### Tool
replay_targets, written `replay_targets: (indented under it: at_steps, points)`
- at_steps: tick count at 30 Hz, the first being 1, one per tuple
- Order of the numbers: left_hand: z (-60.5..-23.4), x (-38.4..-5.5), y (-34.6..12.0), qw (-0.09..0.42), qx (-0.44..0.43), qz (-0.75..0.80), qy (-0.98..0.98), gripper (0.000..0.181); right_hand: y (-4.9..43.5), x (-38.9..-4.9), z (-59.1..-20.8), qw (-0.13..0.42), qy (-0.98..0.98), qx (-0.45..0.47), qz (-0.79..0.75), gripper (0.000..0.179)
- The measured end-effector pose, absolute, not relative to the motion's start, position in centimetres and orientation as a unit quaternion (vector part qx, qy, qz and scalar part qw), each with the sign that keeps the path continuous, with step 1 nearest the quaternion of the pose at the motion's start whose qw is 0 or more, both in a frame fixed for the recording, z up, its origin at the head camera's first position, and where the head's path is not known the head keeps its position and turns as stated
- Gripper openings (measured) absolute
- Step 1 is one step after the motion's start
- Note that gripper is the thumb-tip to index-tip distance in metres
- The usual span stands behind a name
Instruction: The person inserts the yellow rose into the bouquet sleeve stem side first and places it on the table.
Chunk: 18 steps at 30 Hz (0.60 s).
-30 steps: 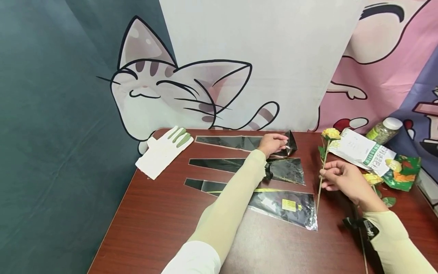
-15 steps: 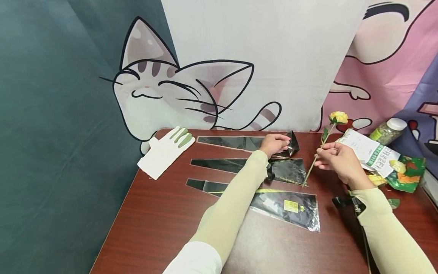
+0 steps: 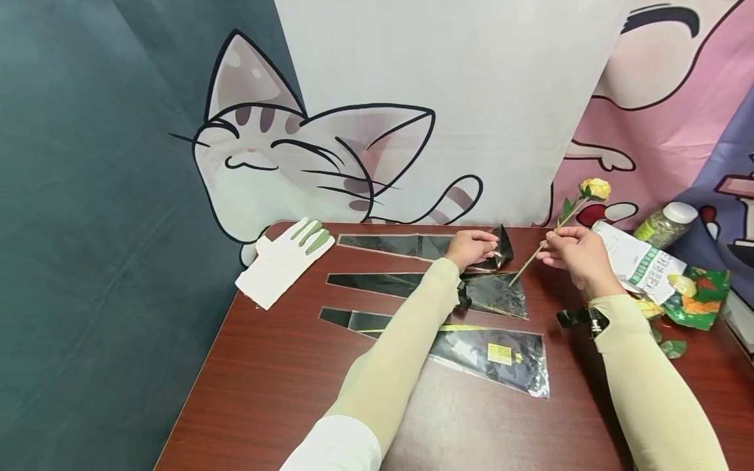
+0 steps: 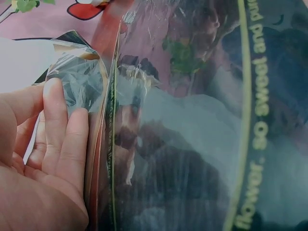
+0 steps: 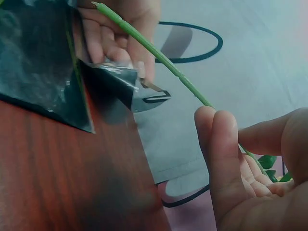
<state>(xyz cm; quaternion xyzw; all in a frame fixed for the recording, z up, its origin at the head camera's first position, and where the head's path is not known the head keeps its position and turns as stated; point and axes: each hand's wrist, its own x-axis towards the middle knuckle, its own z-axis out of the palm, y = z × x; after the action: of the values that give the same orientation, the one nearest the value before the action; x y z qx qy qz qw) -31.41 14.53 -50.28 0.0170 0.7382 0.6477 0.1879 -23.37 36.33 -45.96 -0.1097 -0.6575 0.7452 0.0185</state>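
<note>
My left hand (image 3: 471,248) pinches the right, wide end of the rearmost black flower sleeve (image 3: 502,246). That end is lifted and parted, as the left wrist view shows at the raised film (image 4: 79,79). Between thumb and fingertips, my right hand (image 3: 580,258) holds the stem of a yellow rose (image 3: 596,189). The bloom points up and right; the bare stem end (image 5: 103,9) slants down left towards the lifted sleeve. In the head view that end overlaps the middle sleeve (image 3: 368,282); I cannot tell whether it touches.
A front sleeve (image 3: 533,369) with a yellow label lies nearest. A white glove (image 3: 283,265) lies at the table's left. At right are a white packet (image 3: 639,261), a jar (image 3: 665,226), a green packet (image 3: 701,301) and another yellow flower (image 3: 650,309), partly hidden.
My right hand has carried the rose left and up; its stem has tilted, with the lower end swinging towards the rear sleeve. The left hand stays at the sleeve's lifted end.
</note>
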Motion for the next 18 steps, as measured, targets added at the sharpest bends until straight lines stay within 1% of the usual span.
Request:
replay_targets:
  at_steps: [5, 10, 15, 18]
  points:
    - [-51.0, -31.8, 14.7, 0.197, 0.021, 0.654, 0.73, 0.014, 36.5, -24.2, -45.7, 0.037, -0.646, -0.135, 0.75, 0.023]
    - [-51.1, -31.9, 14.7, 0.192, 0.027, 0.663, 0.723, 0.015, 36.6, -25.2, -45.7, 0.056, -0.646, -0.165, 0.743, 0.024]
    - [-50.4, -31.3, 14.6, 0.179, 0.027, 0.669, 0.721, 0.017, 36.8, -26.4, -45.8, 0.076, -0.638, -0.185, 0.744, 0.023]
    - [-49.9, -30.8, 14.4, 0.18, 0.031, 0.667, 0.722, 0.019, 36.9, -26.9, -46.1, 0.089, -0.632, -0.197, 0.744, 0.022]
